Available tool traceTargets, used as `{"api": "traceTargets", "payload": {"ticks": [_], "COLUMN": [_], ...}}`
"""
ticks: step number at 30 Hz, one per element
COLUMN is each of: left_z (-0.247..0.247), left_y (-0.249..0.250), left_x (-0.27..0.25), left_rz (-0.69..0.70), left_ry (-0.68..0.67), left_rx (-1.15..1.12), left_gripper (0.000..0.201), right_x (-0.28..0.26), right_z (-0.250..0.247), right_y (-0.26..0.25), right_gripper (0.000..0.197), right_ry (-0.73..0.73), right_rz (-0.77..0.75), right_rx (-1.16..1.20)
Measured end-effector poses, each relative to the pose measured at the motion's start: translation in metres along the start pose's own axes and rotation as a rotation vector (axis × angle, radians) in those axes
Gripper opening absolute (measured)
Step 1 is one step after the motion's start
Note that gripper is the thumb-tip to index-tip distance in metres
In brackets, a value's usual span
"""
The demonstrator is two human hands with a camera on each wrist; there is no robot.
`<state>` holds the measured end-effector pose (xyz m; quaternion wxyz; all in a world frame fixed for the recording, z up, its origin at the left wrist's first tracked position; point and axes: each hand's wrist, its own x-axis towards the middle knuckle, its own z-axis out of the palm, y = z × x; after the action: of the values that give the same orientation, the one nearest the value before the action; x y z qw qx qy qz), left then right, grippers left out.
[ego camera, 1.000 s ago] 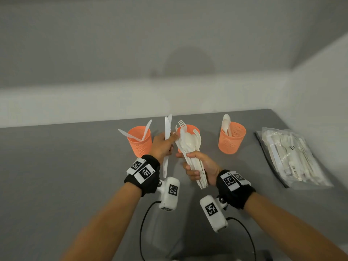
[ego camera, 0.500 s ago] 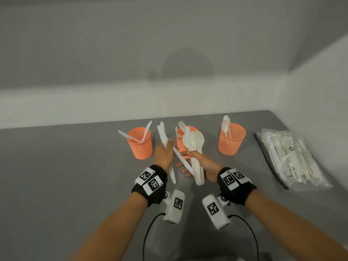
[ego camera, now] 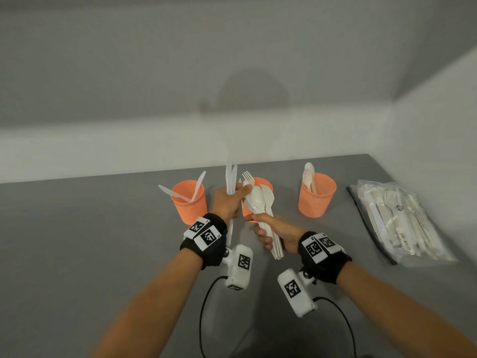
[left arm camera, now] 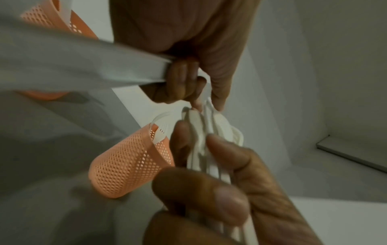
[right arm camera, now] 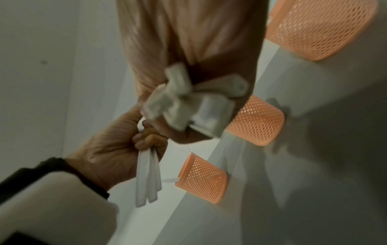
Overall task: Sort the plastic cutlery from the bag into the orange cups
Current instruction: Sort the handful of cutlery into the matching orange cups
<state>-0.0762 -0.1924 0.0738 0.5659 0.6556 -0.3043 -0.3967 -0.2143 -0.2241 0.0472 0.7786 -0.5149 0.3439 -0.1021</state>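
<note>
Two hands meet above the grey table (ego camera: 77,241). The right hand (ego camera: 280,232) is closed around a bundle of spoons and forks (ego camera: 260,205); the left hand (ego camera: 227,202) pinches upright knives (ego camera: 230,180). Behind stand three orange cups (ego camera: 317,195), already holding some cutlery. The bag (ego camera: 402,220) lies far right.

Both forearms reach forward from the lower edge of the head view, bare to the wrists, each wrist wrapped in a black band carrying square marker tags and a white camera block hanging beneath. The left hand (ego camera: 227,202) is raised with its back to the camera, fingers curled round upright white knives (ego camera: 230,180), thumb stretched toward the right. The right hand (ego camera: 277,235) sits just beside and slightly lower, palm turned leftward, fingers and thumb wrapped round a bundle of white cutlery (ego camera: 262,202). The two hands nearly touch.
</note>
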Motion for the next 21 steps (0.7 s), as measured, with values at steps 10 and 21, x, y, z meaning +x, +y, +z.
{"api": "traceTargets", "payload": {"ticks": [10, 21], "left_z": [-0.001, -0.027], "left_y": [-0.012, -0.017], "left_x": [0.007, 0.025], "left_rz": [-0.018, -0.029], "left_ry": [0.128, 0.264], "left_rx": [-0.158, -0.246], "left_gripper": [0.026, 0.029], "right_x": [0.015, 0.031], "right_z": [0.004, 0.0], "right_y": [-0.006, -0.001], "right_gripper": [0.018, 0.026], "right_ry": [0.181, 0.265], "right_rz": [-0.14, -0.056], "right_rx": [0.056, -0.024]}}
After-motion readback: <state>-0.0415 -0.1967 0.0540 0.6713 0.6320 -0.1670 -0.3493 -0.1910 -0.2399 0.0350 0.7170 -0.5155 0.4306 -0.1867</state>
